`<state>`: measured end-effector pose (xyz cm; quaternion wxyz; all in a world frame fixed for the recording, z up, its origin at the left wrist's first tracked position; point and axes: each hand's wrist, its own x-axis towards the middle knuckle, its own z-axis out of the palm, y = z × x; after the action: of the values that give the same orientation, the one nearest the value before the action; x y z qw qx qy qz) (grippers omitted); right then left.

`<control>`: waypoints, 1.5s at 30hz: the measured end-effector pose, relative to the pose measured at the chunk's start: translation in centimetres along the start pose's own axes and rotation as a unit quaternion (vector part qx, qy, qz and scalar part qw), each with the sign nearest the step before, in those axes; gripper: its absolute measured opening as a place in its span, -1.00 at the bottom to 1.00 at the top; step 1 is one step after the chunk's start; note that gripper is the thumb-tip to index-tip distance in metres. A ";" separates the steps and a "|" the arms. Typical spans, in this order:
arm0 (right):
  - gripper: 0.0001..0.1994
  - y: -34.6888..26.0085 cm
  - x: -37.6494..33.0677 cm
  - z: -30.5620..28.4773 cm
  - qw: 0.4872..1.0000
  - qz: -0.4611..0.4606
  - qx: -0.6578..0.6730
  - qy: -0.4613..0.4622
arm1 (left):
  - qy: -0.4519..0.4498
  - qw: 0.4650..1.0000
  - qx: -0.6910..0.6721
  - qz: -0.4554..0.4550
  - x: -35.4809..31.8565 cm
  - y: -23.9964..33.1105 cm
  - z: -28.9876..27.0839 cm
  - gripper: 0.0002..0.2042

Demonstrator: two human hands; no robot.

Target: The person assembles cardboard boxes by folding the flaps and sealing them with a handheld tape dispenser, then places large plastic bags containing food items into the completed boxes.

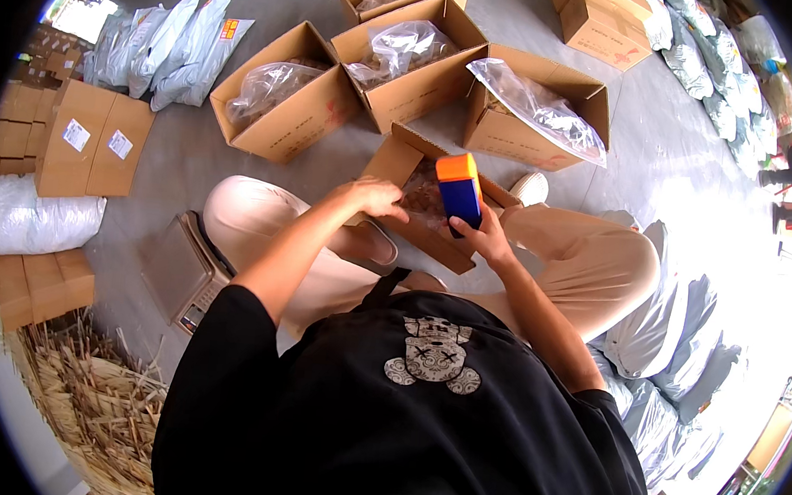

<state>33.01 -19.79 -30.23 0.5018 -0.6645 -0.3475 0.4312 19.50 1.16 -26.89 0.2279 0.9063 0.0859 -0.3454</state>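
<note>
Between my legs an open cardboard box [435, 243] sits at a tilt, with a clear plastic bag [423, 198] and brownish contents inside. My right hand [487, 234] is wrapped round the lower part of a blue block-shaped tool with an orange end [457, 189]. It holds the tool upright over the box's right side, hiding part of the opening; the tool's exact kind does not show. At the box's left edge is my left hand [377, 198], palm down beside the bag. Its fingers reach loosely toward the bag, and nothing shows in them.
Several open cartons with clear liners, such as the middle one [418, 86], stand just ahead. A flat scale [180, 268] lies by my left knee. Closed cartons [92, 144] and a straw-filled woven basket [92, 391] are at left. Grey parcels [655, 324] lean at right.
</note>
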 end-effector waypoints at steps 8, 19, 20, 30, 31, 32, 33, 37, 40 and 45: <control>-0.69 -9.1 1.2 -4.1 0.982 -0.071 0.071 0.162 | 0.411 0.876 -0.077 -0.241 2.1 1.6 5.1 -0.05; -0.74 -4.6 2.3 -1.6 0.926 0.062 0.341 0.149 | 0.289 0.791 -0.324 -0.431 3.7 0.3 6.6 0.24; -0.73 -4.7 2.4 -1.4 0.928 0.067 0.336 0.149 | 0.293 0.788 -0.327 -0.431 3.7 0.1 6.8 0.24; -0.72 -0.9 1.1 2.1 0.981 0.106 0.155 0.057 | 0.299 0.813 -0.361 -0.344 3.8 -2.1 8.4 0.14; -0.73 -0.9 1.3 2.0 0.981 0.101 0.156 0.056 | 0.322 0.791 -0.386 -0.348 4.4 -2.6 8.7 0.09; -0.72 -0.8 1.5 2.1 0.982 0.096 0.154 0.055 | 0.345 0.768 -0.409 -0.352 4.7 -3.0 9.1 0.04; -0.71 -0.8 1.6 1.7 0.983 0.090 0.150 0.057 | 0.361 0.756 -0.417 -0.353 4.9 -2.9 9.1 -0.02; -0.68 -0.5 1.9 1.4 0.990 0.059 0.110 0.063 | 0.418 0.712 -0.423 -0.373 5.1 -2.8 9.1 -0.21; -0.71 -1.9 1.8 1.8 0.995 0.057 0.070 0.050 | 0.428 0.712 -0.428 -0.357 4.1 -2.7 8.1 -0.29; -0.67 -4.4 2.5 2.1 0.997 0.059 -0.025 0.034 | 0.456 0.700 -0.439 -0.331 4.0 -3.4 8.2 -0.37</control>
<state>31.87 -15.64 -26.76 0.4701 -0.7108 -0.3009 0.4280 16.57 0.24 -36.11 0.4033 0.6632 0.6160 0.1342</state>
